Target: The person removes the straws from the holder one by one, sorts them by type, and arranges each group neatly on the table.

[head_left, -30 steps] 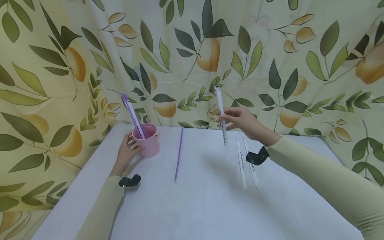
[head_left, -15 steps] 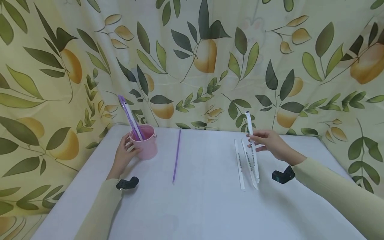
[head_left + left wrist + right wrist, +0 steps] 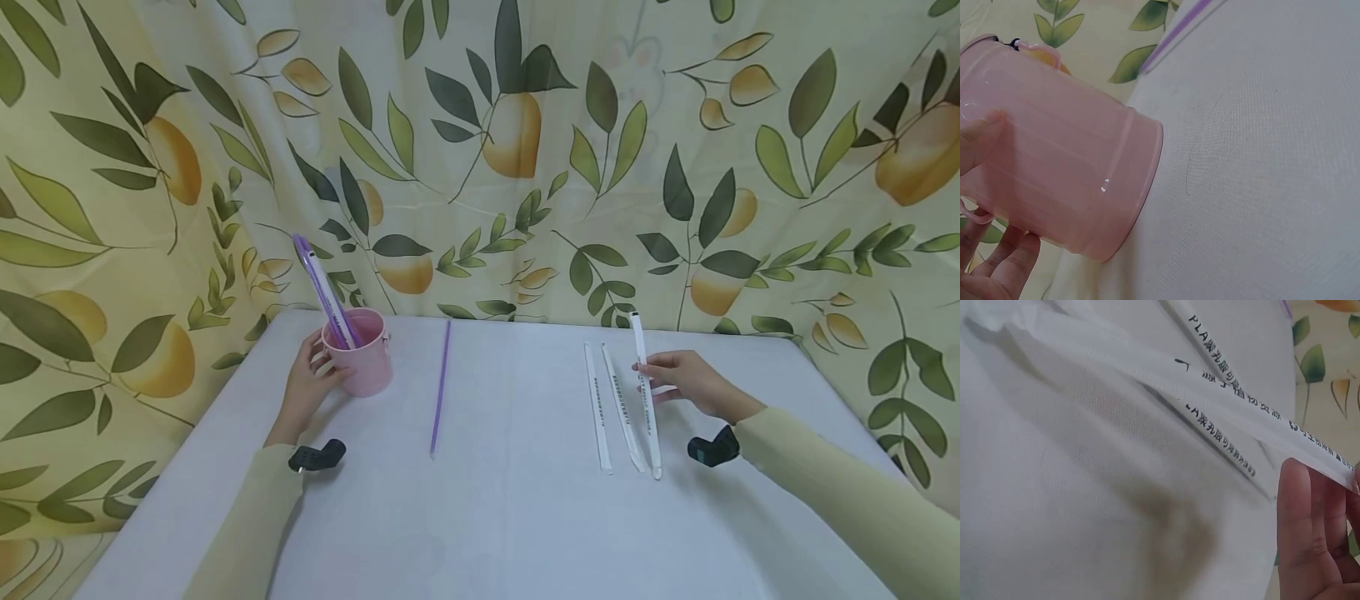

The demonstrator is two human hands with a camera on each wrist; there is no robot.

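My left hand point(image 3: 303, 392) holds a small pink bucket point(image 3: 367, 372) from its left side. In the left wrist view the thumb lies on the bucket's wall point(image 3: 1066, 156), with fingers curled near a side lug. Purple straws point(image 3: 302, 246) and a white paper-wrapped one lean out of the bucket. My right hand point(image 3: 693, 383) pinches a paper-wrapped straw point(image 3: 651, 425) near its upper part, and the straw slants with its lower end down by the table. Just left of it lie two more wrapped straws point(image 3: 597, 408), printed with dark lettering.
Between the bucket and the wrapped straws, a purple straw point(image 3: 440, 387) lies on the white tabletop point(image 3: 495, 517). A fruit-and-leaf patterned curtain point(image 3: 465, 250) hangs along the table's back edge and left side. Each wrist wears a dark camera.
My right hand has moved right and down, bringing the wrapped straw from above the table to beside the two lying ones. The left hand stays at the bucket.
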